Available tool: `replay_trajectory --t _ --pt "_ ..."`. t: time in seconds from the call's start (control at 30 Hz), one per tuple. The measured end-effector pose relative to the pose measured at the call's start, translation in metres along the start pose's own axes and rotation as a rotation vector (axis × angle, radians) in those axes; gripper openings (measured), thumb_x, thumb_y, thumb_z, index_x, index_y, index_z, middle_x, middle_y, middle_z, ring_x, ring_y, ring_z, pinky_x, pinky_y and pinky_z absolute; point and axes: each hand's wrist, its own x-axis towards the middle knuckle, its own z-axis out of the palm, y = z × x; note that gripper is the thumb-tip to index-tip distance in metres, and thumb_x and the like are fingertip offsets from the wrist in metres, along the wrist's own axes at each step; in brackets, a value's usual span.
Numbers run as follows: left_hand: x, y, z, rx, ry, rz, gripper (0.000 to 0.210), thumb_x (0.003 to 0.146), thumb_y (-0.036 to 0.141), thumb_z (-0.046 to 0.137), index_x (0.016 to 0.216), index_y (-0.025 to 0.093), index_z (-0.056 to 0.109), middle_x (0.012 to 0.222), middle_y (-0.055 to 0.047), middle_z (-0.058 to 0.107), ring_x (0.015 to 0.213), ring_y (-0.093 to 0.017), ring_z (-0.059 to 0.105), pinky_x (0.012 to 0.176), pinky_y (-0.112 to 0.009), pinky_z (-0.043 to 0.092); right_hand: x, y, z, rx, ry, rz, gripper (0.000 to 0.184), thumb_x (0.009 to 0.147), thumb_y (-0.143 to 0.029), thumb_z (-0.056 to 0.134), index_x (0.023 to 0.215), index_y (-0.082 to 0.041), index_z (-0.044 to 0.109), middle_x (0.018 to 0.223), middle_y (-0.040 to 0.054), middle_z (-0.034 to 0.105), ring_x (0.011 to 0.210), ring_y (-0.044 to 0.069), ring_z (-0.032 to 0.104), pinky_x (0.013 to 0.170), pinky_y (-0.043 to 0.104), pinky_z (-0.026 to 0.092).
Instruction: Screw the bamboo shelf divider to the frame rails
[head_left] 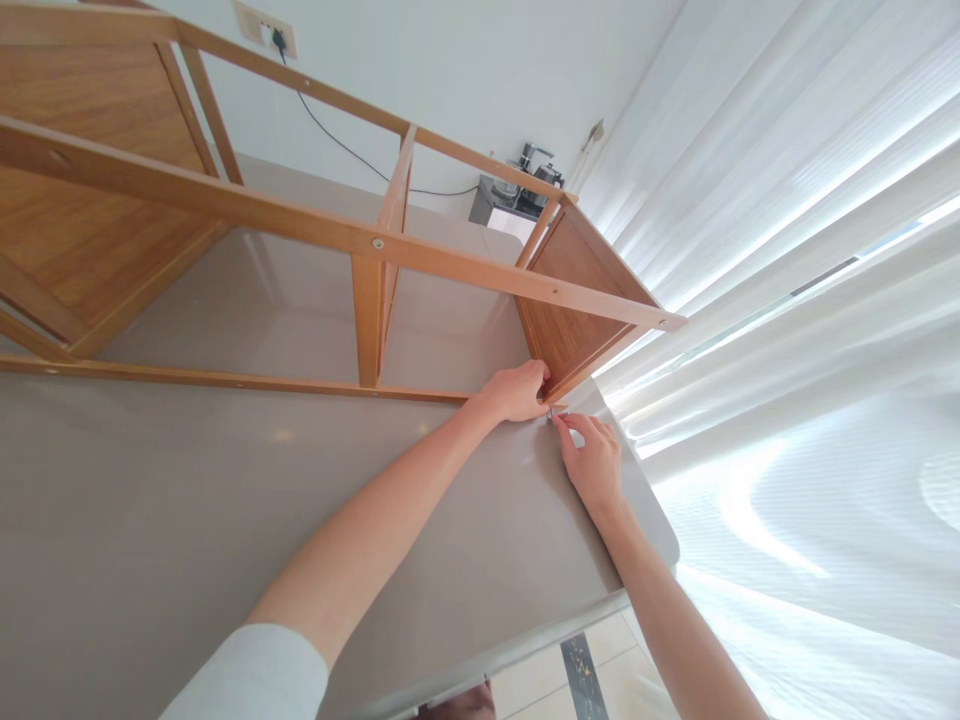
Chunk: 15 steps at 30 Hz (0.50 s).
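Note:
A wooden shelf frame point(450, 262) lies on its side on the grey table, its long rails running from the left to the right end panel point(577, 290). My left hand point(517, 390) is closed around the frame's near lower corner, where the bottom rail meets that panel. Just right of it, my right hand point(592, 455) pinches a small metal piece point(553, 411) against the end of the bottom rail. The piece is thin and partly covered by fingertips, so its kind is unclear. A screw head point(378, 244) shows in the upper rail at the middle crosspiece.
The grey table point(187, 510) has a rounded right corner, with white curtains point(810, 400) beside it. At the back stand a kettle set point(529, 180) on a small cabinet and a wall socket point(266, 30) with a black cord. Tiled floor shows below.

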Motion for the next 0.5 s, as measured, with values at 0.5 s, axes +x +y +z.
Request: replay_trajectory --t 0.5 --pt "0.0 0.002 -0.002 0.0 -0.01 -0.007 0.048 0.08 0.051 0.065 0.116 0.025 0.048 0.127 -0.006 0.063 0.108 -0.027 0.065 0.086 -0.036 0.052 0.012 0.004 -0.012 0.254 -0.137 0.36 0.041 0.088 -0.06 0.056 0.088 -0.021 0.069 0.087 0.0056 0.077 0.086 0.024 0.073 0.074 0.032 0.054"
